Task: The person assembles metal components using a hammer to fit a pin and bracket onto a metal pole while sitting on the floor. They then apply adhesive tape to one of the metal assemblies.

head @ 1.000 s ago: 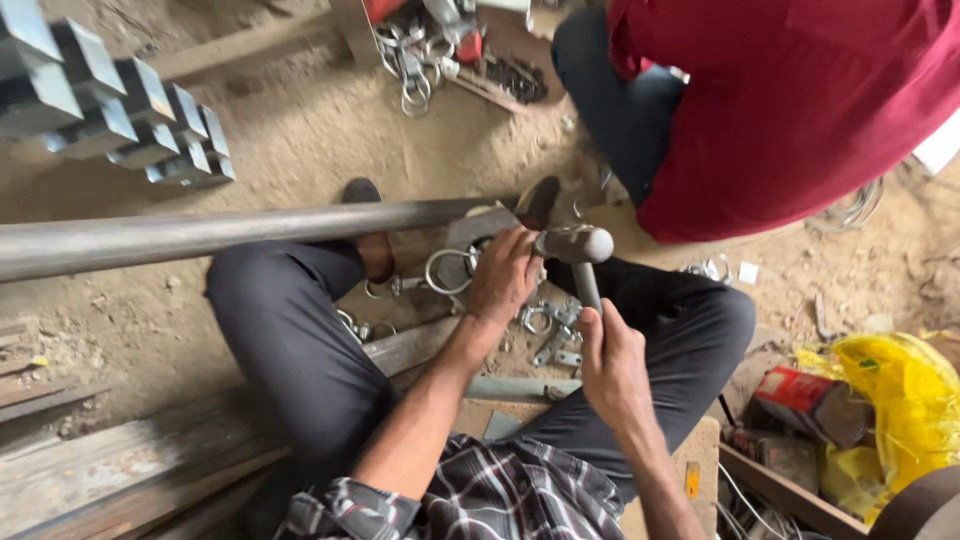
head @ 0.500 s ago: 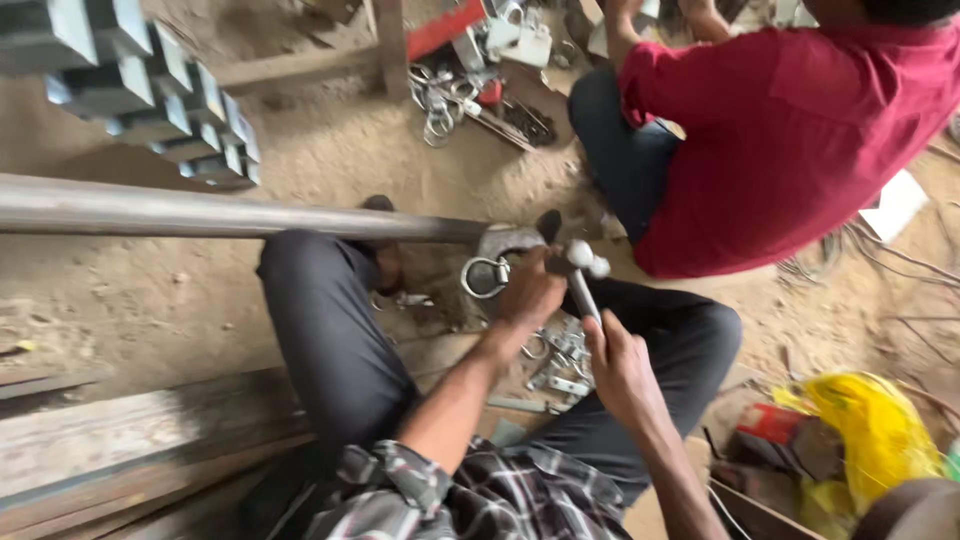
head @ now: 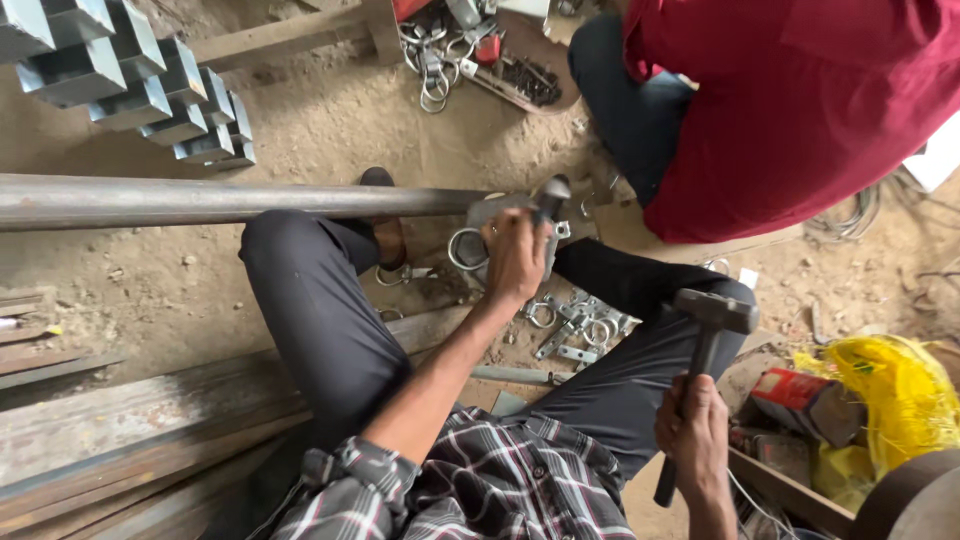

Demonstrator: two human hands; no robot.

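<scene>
Across from you a person in a red shirt is crouching on the dirt. Grey metal blocks are lying stacked top left. A yellow bag is sitting at your right.

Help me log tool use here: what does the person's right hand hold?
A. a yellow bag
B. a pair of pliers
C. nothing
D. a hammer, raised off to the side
D: the right hand grips the handle of a hammer, its head raised clear of the metal fitting that the left hand steadies at the pipe's end.
</scene>
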